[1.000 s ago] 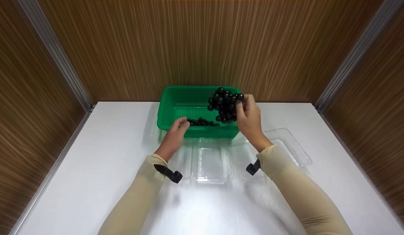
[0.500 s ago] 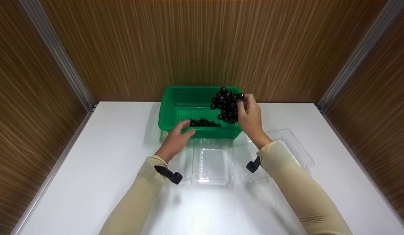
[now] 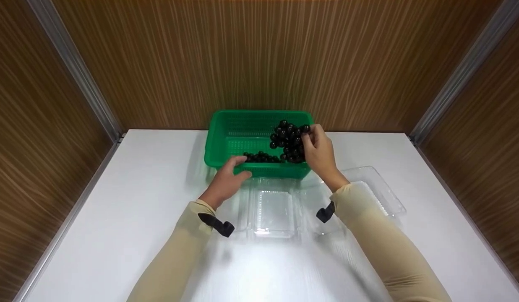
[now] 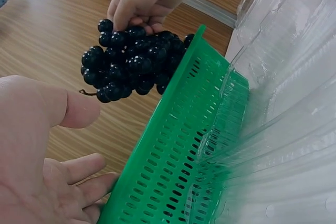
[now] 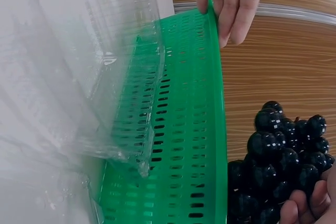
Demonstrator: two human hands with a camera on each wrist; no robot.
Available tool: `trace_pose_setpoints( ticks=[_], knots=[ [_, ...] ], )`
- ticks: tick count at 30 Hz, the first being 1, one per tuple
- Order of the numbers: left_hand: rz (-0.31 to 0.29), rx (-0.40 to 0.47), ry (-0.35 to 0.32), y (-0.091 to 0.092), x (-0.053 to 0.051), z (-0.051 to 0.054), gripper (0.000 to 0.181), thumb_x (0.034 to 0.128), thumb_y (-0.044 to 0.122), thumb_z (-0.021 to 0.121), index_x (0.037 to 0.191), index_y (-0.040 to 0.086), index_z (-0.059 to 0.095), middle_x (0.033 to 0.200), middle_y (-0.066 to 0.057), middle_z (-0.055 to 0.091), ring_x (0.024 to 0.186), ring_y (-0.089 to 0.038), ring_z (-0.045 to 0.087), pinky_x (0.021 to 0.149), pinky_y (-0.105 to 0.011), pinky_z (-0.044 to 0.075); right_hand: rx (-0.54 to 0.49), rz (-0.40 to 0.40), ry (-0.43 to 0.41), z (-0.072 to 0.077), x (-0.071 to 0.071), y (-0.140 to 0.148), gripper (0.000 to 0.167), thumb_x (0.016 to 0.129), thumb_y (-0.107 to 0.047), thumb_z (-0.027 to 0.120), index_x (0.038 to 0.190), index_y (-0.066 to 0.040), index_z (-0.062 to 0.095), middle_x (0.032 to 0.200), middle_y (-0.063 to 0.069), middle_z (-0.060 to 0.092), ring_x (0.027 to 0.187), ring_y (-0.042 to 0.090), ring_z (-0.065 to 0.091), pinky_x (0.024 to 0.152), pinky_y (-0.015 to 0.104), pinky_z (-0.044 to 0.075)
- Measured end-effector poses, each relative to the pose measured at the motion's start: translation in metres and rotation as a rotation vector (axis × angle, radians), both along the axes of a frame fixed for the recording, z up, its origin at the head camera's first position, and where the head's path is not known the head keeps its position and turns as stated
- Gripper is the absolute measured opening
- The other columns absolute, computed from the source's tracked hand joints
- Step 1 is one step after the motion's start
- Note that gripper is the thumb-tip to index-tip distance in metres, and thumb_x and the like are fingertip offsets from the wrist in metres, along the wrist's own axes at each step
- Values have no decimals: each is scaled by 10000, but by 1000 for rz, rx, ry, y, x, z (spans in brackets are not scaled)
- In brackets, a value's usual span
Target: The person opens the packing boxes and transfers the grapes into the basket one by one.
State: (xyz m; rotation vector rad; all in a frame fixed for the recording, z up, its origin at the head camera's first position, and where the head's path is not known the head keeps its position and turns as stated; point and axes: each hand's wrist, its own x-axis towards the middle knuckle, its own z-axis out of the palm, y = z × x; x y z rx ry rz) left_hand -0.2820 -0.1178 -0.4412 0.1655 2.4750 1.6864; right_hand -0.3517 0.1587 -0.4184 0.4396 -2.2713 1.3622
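Note:
A bunch of shiny black grapes [image 3: 288, 140] hangs over the right part of the green basket [image 3: 259, 170], its lower end near the front rim. My right hand [image 3: 320, 151] pinches this bunch at its upper right, and in the right wrist view the fingertips [image 5: 299, 205] curl against the grapes [image 5: 283, 161]. A second dark bunch [image 3: 261, 157] lies inside the basket along the front wall. At the front left corner is my left hand [image 3: 228, 180], thumb and fingers spread apart by the rim; the left wrist view shows the palm [image 4: 31, 145] holding nothing.
Clear plastic clamshell boxes [image 3: 274, 214] stand on the white table [image 3: 158, 188] in front of the basket. Another clear tray or lid [image 3: 374, 186] sits to the right, partly behind the right forearm. A wood-grain panel [image 3: 259, 54] rises behind the basket.
My right hand and its grapes have dropped slightly toward the basket. The left thumb has moved away from the fingers, so that hand is spread wider.

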Motion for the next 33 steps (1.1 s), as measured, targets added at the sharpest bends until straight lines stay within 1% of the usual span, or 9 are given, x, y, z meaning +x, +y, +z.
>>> trace_pose_setpoints(
  ticks=[10,17,22,27,33],
  knots=[
    [-16,-6,28,3,0,-3,564,1024,308,597,1554,216,429,1624,-21,361,1524,-226,284,1206,-499,308,20,-9,-32,-1,0,-4,152,1092,-172,479,1100,-59,581,772,25,508,682,174,472,622,295,399],
    [-16,-13,28,4,0,0,568,1016,328,602,1548,225,430,1614,-6,373,1516,-220,298,1203,-496,318,35,-5,-21,0,-1,-3,138,1077,-136,508,1103,-35,597,786,40,543,701,183,491,637,291,410],
    [-15,-16,31,5,1,-1,568,1016,322,603,1548,223,430,1612,-6,376,1514,-219,302,1203,-500,318,37,-11,-25,-2,-2,-1,149,1078,-145,507,1101,-33,603,786,38,542,705,179,492,634,289,412],
    [-21,-11,42,6,1,-2,587,1021,310,599,1564,179,418,1615,-17,374,1517,-224,301,1205,-506,316,33,-16,-24,-3,-2,-1,144,1077,-160,512,1102,-47,598,786,39,541,709,181,493,639,296,411],
    [-16,-14,38,7,2,-2,580,1022,313,597,1560,188,421,1616,-14,371,1513,-218,303,1201,-501,324,50,-24,-18,-4,-3,-2,143,1075,-151,520,1097,-37,604,767,33,535,684,179,479,634,300,403]
  ],
)
